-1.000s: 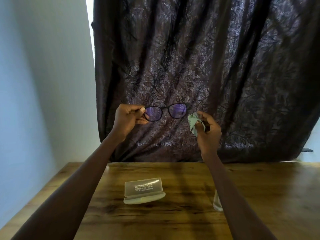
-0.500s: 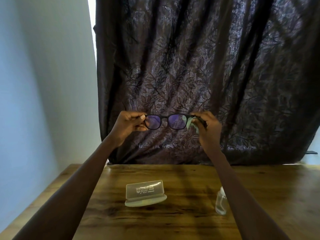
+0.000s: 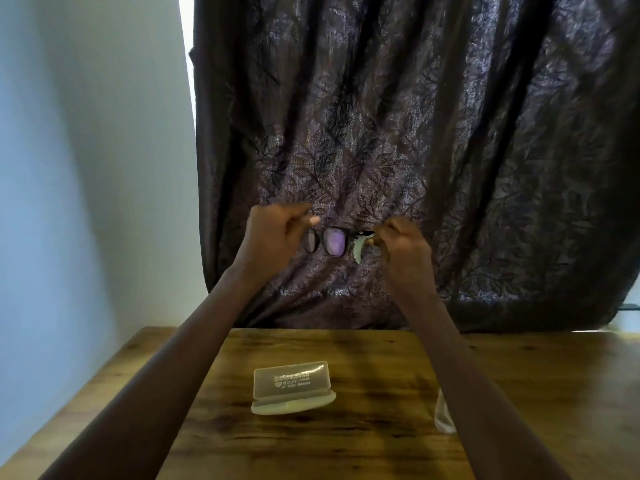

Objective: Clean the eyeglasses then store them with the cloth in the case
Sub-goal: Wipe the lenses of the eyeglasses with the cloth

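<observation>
I hold black-framed eyeglasses [image 3: 330, 241] with purple-tinted lenses up in front of the curtain, above the table. My left hand [image 3: 273, 239] curls round their left end, which is hidden behind the fingers; the thumb tip is raised and blurred. My right hand [image 3: 403, 245] pinches the pale green cloth [image 3: 358, 250] against the right end of the frame, and a corner of the cloth hangs down. The translucent case [image 3: 292, 386] stands open on the wooden table [image 3: 536, 393] below my hands, with its lid upright.
A small clear bottle [image 3: 444, 415] stands on the table right of the case, mostly hidden by my right forearm. A dark leaf-patterned curtain [image 3: 450, 150] hangs behind the table. A pale wall is on the left.
My right hand came in with the cloth and took the right end of the frame. The glasses have turned, so they look narrower, and both hands have drawn closer together.
</observation>
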